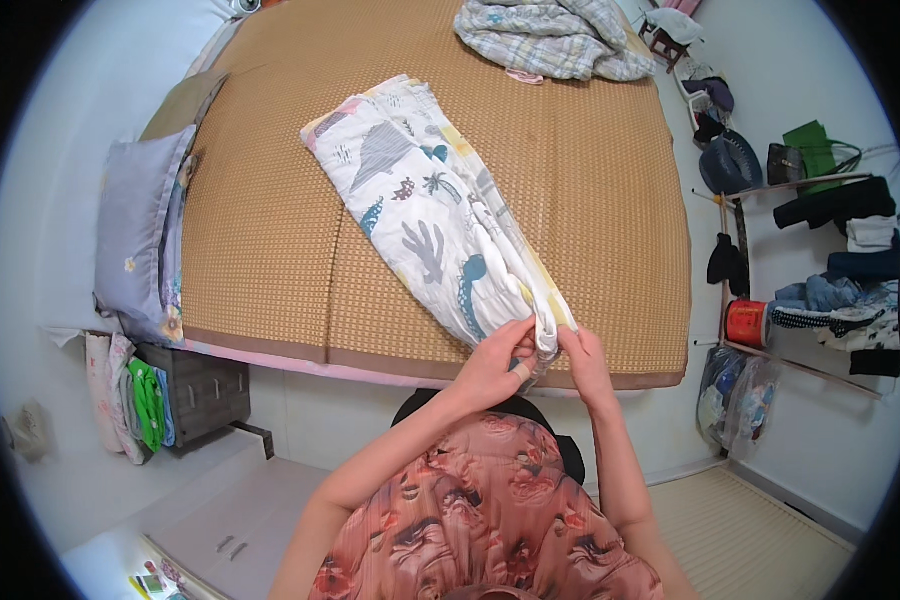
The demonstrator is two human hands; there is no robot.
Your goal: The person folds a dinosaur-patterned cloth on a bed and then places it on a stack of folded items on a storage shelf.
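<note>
A white cotton quilt (pixel 427 217) printed with dinosaurs and plants lies folded into a long strip, slanting across the woven sleeping mat (pixel 270 247) on the bed. Its near end is gathered at the bed's front edge. My left hand (pixel 499 364) grips the bunched fabric there, with a ring-like band on one finger. Just to its right, my right hand (pixel 586 360) pinches the same end near the yellow-edged border. Some fingertips of both hands are hidden by the cloth.
A crumpled plaid quilt (pixel 555 37) lies at the far right of the bed. Grey pillows (pixel 139 225) line the left side. A clothes rack (pixel 802 360) with garments and bags stands right. A grey drawer cabinet (pixel 210 390) and folded cloths (pixel 146 405) are at lower left.
</note>
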